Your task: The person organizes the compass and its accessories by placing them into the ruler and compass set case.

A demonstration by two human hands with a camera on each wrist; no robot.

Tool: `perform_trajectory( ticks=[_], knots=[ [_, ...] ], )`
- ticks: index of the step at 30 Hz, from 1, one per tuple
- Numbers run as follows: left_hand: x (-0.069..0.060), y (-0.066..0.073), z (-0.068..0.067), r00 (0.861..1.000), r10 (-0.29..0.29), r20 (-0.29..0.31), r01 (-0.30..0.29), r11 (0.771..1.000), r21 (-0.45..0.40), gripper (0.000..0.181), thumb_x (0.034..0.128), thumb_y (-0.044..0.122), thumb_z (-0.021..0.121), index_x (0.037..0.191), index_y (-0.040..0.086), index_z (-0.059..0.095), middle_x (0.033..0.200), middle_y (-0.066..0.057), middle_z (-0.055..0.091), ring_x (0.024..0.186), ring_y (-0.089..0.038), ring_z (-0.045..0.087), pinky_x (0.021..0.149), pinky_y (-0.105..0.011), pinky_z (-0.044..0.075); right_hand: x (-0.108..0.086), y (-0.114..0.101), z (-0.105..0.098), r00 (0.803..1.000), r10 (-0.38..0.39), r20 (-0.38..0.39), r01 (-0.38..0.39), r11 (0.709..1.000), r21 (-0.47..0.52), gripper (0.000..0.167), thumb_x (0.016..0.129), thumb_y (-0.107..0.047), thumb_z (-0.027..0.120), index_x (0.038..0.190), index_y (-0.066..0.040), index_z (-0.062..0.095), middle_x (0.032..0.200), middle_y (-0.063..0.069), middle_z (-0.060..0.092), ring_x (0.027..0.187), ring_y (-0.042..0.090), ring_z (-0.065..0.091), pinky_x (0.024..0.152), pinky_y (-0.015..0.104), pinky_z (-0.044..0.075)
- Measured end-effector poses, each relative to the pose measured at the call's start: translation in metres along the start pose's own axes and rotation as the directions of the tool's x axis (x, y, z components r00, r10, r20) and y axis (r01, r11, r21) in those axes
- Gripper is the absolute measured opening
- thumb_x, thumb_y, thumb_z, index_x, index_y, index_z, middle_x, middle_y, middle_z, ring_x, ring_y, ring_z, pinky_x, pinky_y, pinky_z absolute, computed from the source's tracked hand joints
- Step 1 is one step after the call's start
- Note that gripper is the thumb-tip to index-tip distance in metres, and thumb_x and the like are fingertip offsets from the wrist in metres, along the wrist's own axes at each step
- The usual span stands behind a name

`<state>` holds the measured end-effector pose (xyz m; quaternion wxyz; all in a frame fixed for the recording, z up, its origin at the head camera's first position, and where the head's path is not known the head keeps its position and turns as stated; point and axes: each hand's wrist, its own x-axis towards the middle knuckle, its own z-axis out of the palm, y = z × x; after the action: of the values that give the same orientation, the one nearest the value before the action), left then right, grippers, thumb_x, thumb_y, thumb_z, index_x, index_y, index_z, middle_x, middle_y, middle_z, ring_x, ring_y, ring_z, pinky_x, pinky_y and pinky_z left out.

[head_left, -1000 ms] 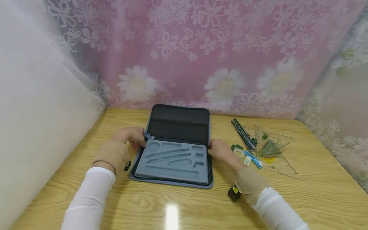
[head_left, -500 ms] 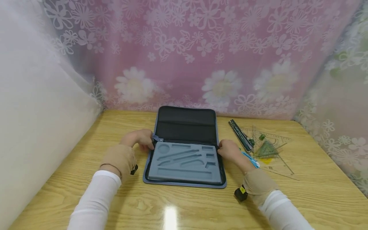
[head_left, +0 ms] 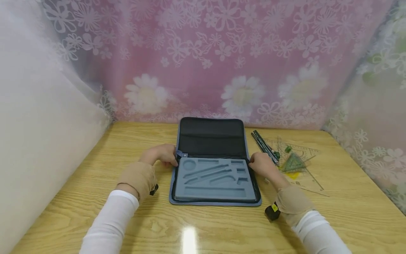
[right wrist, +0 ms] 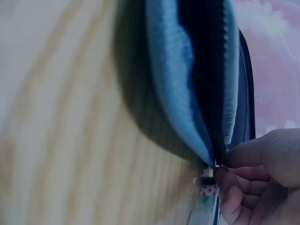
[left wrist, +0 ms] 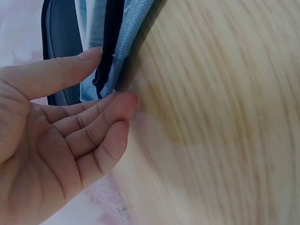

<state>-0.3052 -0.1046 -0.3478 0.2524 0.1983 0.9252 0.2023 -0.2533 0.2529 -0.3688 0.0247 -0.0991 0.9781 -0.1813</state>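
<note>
An unfolded blue zip case [head_left: 215, 203] lies on the table in the head view, its black-lined lid [head_left: 211, 135] leaning back. A grey-blue foam insert [head_left: 206, 181] with shaped recesses fills its base. At the left edge, by the hinge, my left hand [head_left: 163, 154] grips the case; the left wrist view has the thumb on the zip side and the fingers at the outer side. My right hand [head_left: 264, 165] pinches the opposite edge near the hinge, thumb against fingers [right wrist: 232, 199] in the right wrist view. Some small items behind the right hand are hidden.
On the right lie dark green pencils [head_left: 264, 146], clear set squares [head_left: 312, 176], a green triangle piece [head_left: 293, 163] and a small green block [head_left: 288, 149]. A pink floral curtain [head_left: 196, 70] hangs behind the wooden table [head_left: 152, 225].
Both hands have moved the case to the right across the table, keeping hold of its edges. The right hand now covers the blue cutter and the tape roll seen earlier.
</note>
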Motion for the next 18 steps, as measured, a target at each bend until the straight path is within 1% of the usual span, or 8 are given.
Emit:
perform_trajectory(
  ticks=[3, 6, 11, 15, 18],
  knots=[
    [0.003, 0.004, 0.002, 1.0, 0.004, 0.0, -0.004, 1.0, 0.002, 0.016, 0.0798, 0.009, 0.068, 0.067, 0.004, 0.061, 0.059, -0.007, 0.059, 0.053, -0.016, 0.054, 0.055, -0.027, 0.046, 0.0, 0.005, -0.003, 1.0, 0.015, 0.014, -0.014, 1.0, -0.014, 0.015, 0.087, -0.008, 0.059, 0.076, 0.0, 0.067, 0.06, 0.003, 0.055, 0.052, 0.015, 0.048, 0.051, 0.031, 0.04],
    [0.005, 0.006, 0.004, 1.0, 0.003, -0.011, -0.003, 1.0, 0.013, 0.015, 0.0792, 0.009, 0.068, 0.068, 0.005, 0.059, 0.059, -0.005, 0.056, 0.054, -0.015, 0.051, 0.052, -0.025, 0.043, 0.001, 0.01, -0.006, 0.999, 0.017, 0.03, -0.016, 1.0, -0.01, 0.014, 0.086, -0.009, 0.061, 0.079, 0.0, 0.069, 0.065, 0.004, 0.06, 0.056, 0.017, 0.054, 0.056, 0.035, 0.046],
    [0.007, 0.008, 0.006, 1.0, 0.012, -0.027, -0.01, 0.998, 0.061, 0.021, 0.0788, 0.01, 0.069, 0.063, 0.008, 0.055, 0.057, -0.002, 0.05, 0.052, -0.014, 0.045, 0.051, -0.024, 0.039, 0.002, 0.015, -0.008, 0.999, 0.011, 0.041, -0.012, 1.0, 0.024, 0.016, 0.086, -0.009, 0.062, 0.073, -0.002, 0.068, 0.06, 0.003, 0.059, 0.054, 0.017, 0.054, 0.057, 0.035, 0.046],
    [0.007, 0.01, 0.006, 1.0, 0.011, -0.025, -0.009, 0.996, 0.089, 0.026, 0.0792, 0.011, 0.069, 0.058, 0.009, 0.054, 0.053, -0.001, 0.048, 0.049, -0.012, 0.043, 0.051, -0.024, 0.038, 0.003, 0.017, -0.008, 0.999, -0.014, 0.037, 0.013, 1.0, 0.02, 0.015, 0.085, -0.009, 0.063, 0.073, -0.002, 0.069, 0.063, 0.003, 0.061, 0.056, 0.017, 0.055, 0.057, 0.036, 0.047],
    [0.007, 0.011, 0.006, 1.0, 0.002, -0.029, 0.001, 0.996, 0.094, 0.025, 0.0793, 0.012, 0.069, 0.06, 0.007, 0.055, 0.055, -0.002, 0.049, 0.05, -0.013, 0.044, 0.051, -0.024, 0.039, 0.004, 0.019, -0.008, 0.999, -0.026, 0.041, 0.026, 1.0, 0.009, 0.014, 0.085, -0.009, 0.064, 0.075, -0.001, 0.069, 0.067, 0.004, 0.062, 0.059, 0.017, 0.055, 0.058, 0.037, 0.047]
  ],
)
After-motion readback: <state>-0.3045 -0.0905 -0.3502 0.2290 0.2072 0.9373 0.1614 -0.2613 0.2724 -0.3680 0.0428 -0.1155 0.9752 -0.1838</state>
